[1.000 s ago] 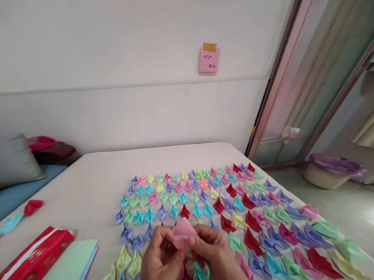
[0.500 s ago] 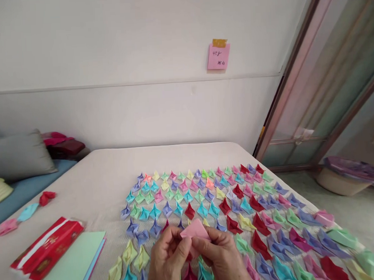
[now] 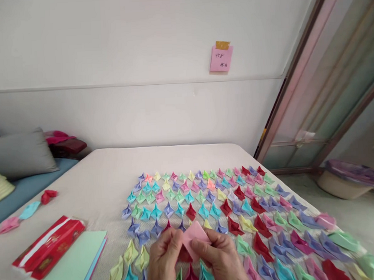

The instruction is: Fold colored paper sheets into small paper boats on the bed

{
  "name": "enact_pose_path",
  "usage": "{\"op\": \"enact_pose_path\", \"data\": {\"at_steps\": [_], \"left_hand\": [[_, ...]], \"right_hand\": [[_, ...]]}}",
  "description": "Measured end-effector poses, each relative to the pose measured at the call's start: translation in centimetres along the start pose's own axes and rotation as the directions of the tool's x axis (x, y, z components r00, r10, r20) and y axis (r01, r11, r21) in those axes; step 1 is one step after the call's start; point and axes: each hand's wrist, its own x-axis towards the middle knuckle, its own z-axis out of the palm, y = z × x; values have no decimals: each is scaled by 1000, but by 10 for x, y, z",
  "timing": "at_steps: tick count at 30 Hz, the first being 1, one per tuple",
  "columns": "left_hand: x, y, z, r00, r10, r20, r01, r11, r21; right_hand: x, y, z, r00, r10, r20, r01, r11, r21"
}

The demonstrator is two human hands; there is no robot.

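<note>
A small folded piece of pink paper point(image 3: 194, 232) is held up between my hands, one corner pointing upward. My left hand point(image 3: 163, 256) is closed, its thumb and forefinger pinching the paper's left edge. My right hand point(image 3: 223, 255) grips the right side, thumb pressed flat on the front and fingers behind. Below and around the hands lie rows of folded paper boats in many colours, such as a dark red boat point(image 3: 190, 211) just beyond the paper and a magenta boat point(image 3: 191, 278) between my wrists. My hands hide some of the boats.
To the left lie a red tissue packet point(image 3: 50, 247) and a stack of coloured paper point(image 3: 66, 263), green on top. Further left are three crumpled paper pieces point(image 3: 29, 210). A pink note point(image 3: 221, 59) is taped to the wall. A lined bin point(image 3: 346, 186) stands right on the floor.
My left thumb has shifted left, off the paper's lower middle to its left edge, so more of the pink face shows. The view has shifted slightly.
</note>
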Motion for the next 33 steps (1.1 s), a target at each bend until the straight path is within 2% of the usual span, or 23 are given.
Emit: {"op": "enact_pose_path", "data": {"at_steps": [3, 5, 9, 15, 22, 27, 33], "left_hand": [[1, -2, 1, 998, 2, 68, -6, 999, 53], [0, -2, 1, 999, -37, 40, 35, 998, 51], [-1, 4, -2, 998, -70, -10, 70, 997, 43], [2, 8, -5, 998, -65, -16, 66, 994, 88], [11, 3, -14, 996, -69, 52, 61, 988, 139], [8, 13, -7, 994, -105, 11, 102, 986, 131], [5, 16, -1, 999, -47, 12, 44, 987, 153]], "right_hand": [[-1, -3, 3, 998, -56, -10, 55, 996, -68], [-4, -8, 8, 999, -53, 15, 53, 997, -63], [-5, -14, 15, 998, -56, -25, 54, 993, -108], [3, -12, 5, 991, -79, -107, 65, 989, -135], [2, -21, -2, 998, -46, -51, 37, 986, -165], [5, -17, -6, 998, -31, -59, 25, 994, -105], [3, -21, -7, 997, -57, -44, 53, 995, -86]]}}
